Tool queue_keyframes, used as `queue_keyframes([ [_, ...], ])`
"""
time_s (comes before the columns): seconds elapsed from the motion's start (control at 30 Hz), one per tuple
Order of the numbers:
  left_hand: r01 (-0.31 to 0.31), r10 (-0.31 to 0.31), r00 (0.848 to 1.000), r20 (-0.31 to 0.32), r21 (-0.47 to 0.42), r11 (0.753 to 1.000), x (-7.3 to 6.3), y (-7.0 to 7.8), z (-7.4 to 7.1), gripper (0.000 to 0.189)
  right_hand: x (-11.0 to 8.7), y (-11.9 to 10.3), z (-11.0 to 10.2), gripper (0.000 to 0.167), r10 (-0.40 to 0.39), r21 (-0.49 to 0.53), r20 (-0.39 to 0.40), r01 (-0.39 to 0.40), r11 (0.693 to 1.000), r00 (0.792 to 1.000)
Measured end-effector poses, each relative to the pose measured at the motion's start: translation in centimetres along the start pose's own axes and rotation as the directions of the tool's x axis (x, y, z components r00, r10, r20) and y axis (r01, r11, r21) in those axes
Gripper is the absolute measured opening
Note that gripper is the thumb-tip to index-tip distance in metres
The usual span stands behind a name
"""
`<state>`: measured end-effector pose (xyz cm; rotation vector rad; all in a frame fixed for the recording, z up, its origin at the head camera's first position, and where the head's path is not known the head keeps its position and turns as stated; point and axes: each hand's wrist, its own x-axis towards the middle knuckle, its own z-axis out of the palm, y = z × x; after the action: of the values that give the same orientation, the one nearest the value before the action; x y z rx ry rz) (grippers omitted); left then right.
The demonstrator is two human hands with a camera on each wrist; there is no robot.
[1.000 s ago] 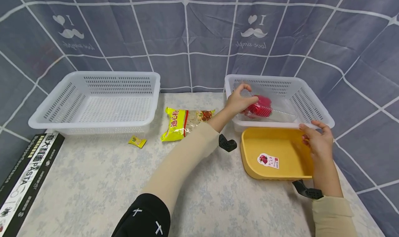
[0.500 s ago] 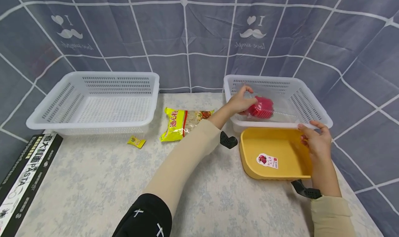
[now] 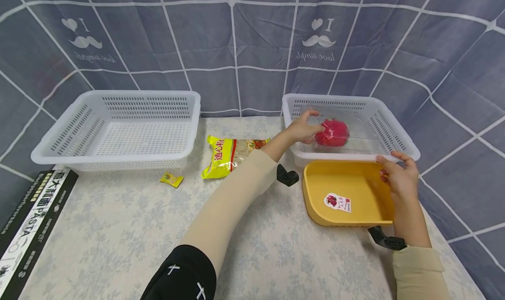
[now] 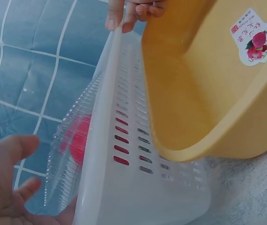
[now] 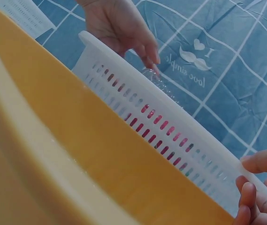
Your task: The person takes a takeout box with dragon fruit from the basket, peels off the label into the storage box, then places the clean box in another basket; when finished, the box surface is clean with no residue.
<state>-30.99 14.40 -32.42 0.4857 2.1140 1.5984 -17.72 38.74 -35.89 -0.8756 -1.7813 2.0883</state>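
Note:
In the head view, my left hand [image 3: 301,128] reaches over the left end of the right white basket [image 3: 337,157]. Inside the basket lies a clear plastic box [image 3: 363,131] with a pink-red, fruit-like lump [image 3: 333,132] in it. The left wrist view has the left thumb apart from the box [image 4: 60,154], with the other fingers loosely bent beside it. My right hand [image 3: 402,176] pinches the basket's front rim near its right corner. Directly in front stands a yellow plastic tub [image 3: 355,184], with a dragon-fruit sticker [image 3: 337,202] on it.
Another white slotted basket [image 3: 114,159] stands at the back left. Between the baskets lies a yellow noodle bag [image 3: 221,157], partly behind the left forearm. A small yellow packet [image 3: 171,179] and a long black pasta box [image 3: 35,221] lie further left.
The clear box with the pink-red lump has shifted slightly right and now lies flatter in the basket. The left hand stays beside it; the right hand keeps hold of the rim.

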Motion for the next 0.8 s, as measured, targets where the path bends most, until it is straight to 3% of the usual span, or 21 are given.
queue_keyframes([
  [0.13, 0.062, -0.063, 0.998, -0.012, -0.063, 0.996, 0.36, 0.09, 0.21, 0.061, 0.0, 0.02, -0.03, 0.043, 0.002, 0.0, 0.0, -0.002, 1.0, 1.0],
  [0.3, 0.097, -0.101, 0.995, -0.019, -0.128, 0.987, 0.71, 0.17, 0.33, 0.055, -0.02, 0.02, -0.02, 0.043, -0.005, 0.007, 0.009, 0.005, 1.0, 1.0],
  [0.57, 0.072, -0.086, 0.995, -0.057, -0.211, 0.975, 0.75, 0.24, 0.3, 0.049, 0.01, -0.04, 0.06, 0.042, -0.003, 0.0, 0.005, 0.003, 1.0, 1.0],
  [0.8, 0.045, -0.061, 0.995, -0.083, -0.183, 0.982, 0.57, 0.09, 0.19, 0.055, 0.05, -0.05, -0.02, 0.043, -0.003, -0.002, 0.0, 0.003, 1.0, 1.0],
])
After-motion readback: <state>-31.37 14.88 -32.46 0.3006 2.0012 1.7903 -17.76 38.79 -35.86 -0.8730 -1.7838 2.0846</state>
